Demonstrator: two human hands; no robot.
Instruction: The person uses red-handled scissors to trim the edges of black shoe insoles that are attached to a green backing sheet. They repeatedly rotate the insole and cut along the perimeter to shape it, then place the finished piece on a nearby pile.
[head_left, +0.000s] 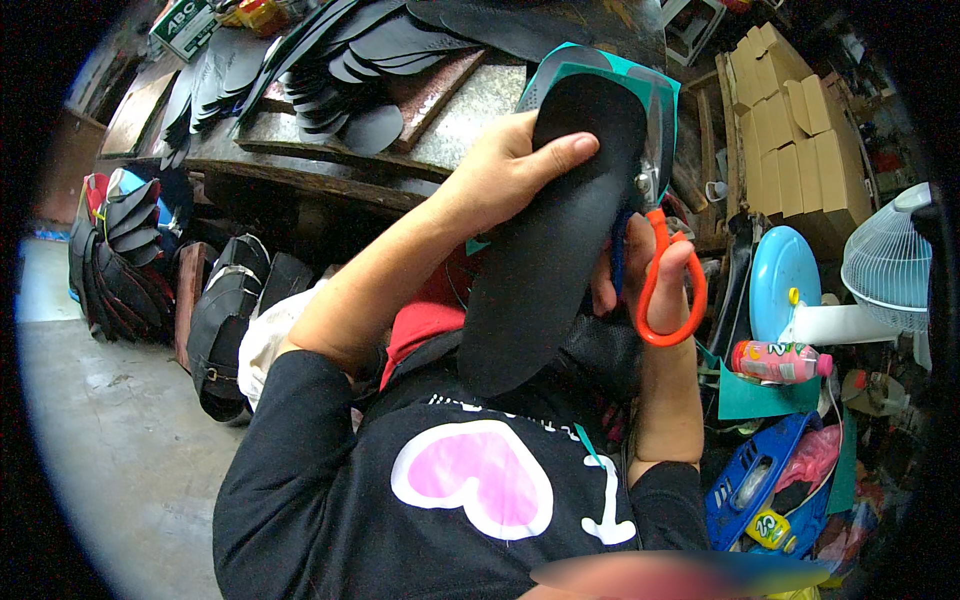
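Observation:
A long black shoe-sole piece [540, 260] slants across my lap, lying over a teal sheet [553, 68] whose edges show around its far end. My left hand [520, 165] grips the sole piece and the sheet from the left side, its thumb pressed flat on top. On the right, my right hand [655, 265] is closed on orange-handled scissors [656, 222]. The blades point away from me along the right edge of the sole and sheet. Part of my right hand's fingers is hidden behind the handles.
Fanned stacks of black sole pieces [370, 55] lie on the worn workbench [485, 100] ahead. More hang in a bundle [130, 255] at far left. To the right are cardboard boxes [800, 150], a fan cage [888, 255], a pink bottle [775, 362] and a blue basket [750, 485].

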